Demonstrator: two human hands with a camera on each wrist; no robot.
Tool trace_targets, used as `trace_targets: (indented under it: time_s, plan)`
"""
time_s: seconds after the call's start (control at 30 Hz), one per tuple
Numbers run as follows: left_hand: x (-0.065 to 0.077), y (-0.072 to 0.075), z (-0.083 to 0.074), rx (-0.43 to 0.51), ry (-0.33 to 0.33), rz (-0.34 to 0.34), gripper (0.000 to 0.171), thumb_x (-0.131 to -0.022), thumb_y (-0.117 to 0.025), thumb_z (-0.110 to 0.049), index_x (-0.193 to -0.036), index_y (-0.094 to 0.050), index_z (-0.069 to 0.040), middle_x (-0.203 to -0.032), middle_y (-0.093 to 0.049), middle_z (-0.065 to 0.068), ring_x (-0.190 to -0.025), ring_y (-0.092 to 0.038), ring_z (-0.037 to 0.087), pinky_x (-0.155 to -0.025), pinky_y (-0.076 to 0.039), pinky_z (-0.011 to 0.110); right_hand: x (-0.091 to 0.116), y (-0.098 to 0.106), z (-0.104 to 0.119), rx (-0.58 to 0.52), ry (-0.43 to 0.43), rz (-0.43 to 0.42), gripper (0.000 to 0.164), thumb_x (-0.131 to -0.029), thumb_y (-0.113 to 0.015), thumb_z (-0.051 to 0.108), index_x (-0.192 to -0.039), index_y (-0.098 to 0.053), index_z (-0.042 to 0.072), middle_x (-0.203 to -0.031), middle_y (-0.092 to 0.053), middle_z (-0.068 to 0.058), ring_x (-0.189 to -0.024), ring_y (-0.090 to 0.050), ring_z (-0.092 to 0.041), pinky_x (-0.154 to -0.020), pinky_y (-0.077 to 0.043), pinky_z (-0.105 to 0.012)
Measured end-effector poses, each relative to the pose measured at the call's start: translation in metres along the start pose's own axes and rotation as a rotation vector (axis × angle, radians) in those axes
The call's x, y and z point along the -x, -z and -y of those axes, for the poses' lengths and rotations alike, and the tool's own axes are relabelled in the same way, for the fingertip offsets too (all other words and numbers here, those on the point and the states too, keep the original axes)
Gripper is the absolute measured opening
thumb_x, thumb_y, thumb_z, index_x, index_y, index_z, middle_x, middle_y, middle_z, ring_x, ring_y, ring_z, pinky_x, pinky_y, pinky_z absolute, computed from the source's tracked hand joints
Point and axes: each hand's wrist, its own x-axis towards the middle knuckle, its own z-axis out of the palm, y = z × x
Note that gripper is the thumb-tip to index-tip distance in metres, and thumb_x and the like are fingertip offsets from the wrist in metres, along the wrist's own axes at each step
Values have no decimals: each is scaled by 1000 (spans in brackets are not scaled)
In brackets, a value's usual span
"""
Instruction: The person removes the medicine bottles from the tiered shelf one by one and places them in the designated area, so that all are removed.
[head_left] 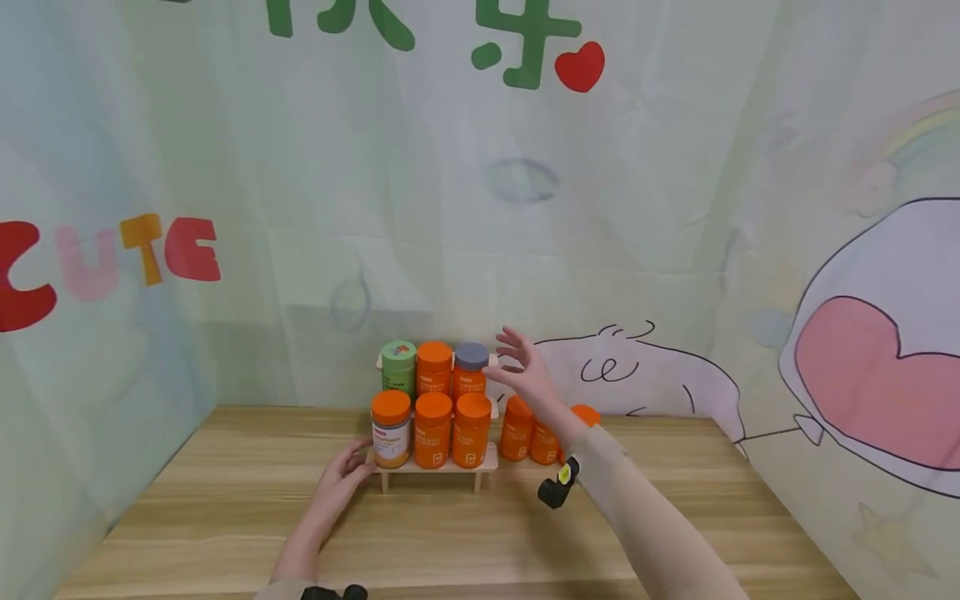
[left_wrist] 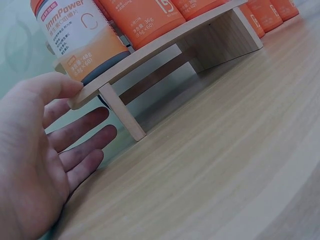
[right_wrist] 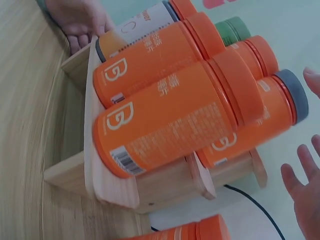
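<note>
A stepped wooden display stand (left_wrist: 175, 46) bears several supplement bottles. On its low front step stand a white-labelled bottle (head_left: 392, 433) and two orange bottles (head_left: 432, 432). Behind them are a green bottle (head_left: 398, 367), an orange-capped bottle (head_left: 434, 367) and a grey-capped orange bottle (right_wrist: 270, 112). My left hand (left_wrist: 45, 135) holds the stand's left end between thumb and index finger, the other fingers loosely extended below. Beside the grey cap, my right hand (head_left: 528, 375) hovers with fingers spread, apart from the bottles and holding nothing.
To the stand's right, several more orange bottles (head_left: 517, 429) stand on the wooden table (head_left: 420, 542), partly hidden by my right forearm. A printed curtain (head_left: 420, 208) hangs behind and at both sides. A black cable (right_wrist: 255, 205) runs behind the stand.
</note>
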Motion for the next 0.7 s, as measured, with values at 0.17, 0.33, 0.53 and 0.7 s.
trace_targets:
  time_s: [0.17, 0.33, 0.53, 0.7]
  plan:
    - [1, 0, 1, 1, 2, -3, 51, -97, -55, -11, -144, -40, 4, -137, -51, 31, -120, -52, 27, -84, -47, 20, -4, -10, 0, 14, -6, 53, 81, -85, -73, 13, -153, -29, 7, -152, -41, -14, -135, -42, -34, -109, -37, -53]
    - [1, -1, -1, 0, -1, -4, 51, -97, -55, -12, -143, -41, 4, -137, -51, 32, -124, -50, 35, -85, -47, 21, -5, -16, -1, 8, -64, 96, 81, -85, -73, 12, -153, -30, 10, -153, -40, -13, -133, -44, -36, -106, -41, -53]
    - [3, -1, -1, 8, -2, -1, 51, -97, -55, -12, -144, -40, 4, -138, -49, 31, -124, -50, 33, -84, -47, 21, -3, -23, 2, 39, -79, 102, 77, -86, -73, 15, -152, -34, 10, -146, -47, -16, -128, -48, -36, -104, -42, -52]
    - [3, 0, -2, 10, -7, -9, 50, -96, -55, -11, -142, -41, 4, -136, -52, 31, -120, -53, 29, -83, -48, 22, -5, -27, 0, 49, -79, 92, 76, -85, -73, 12, -150, -35, 8, -143, -50, -17, -126, -48, -35, -105, -41, -52]
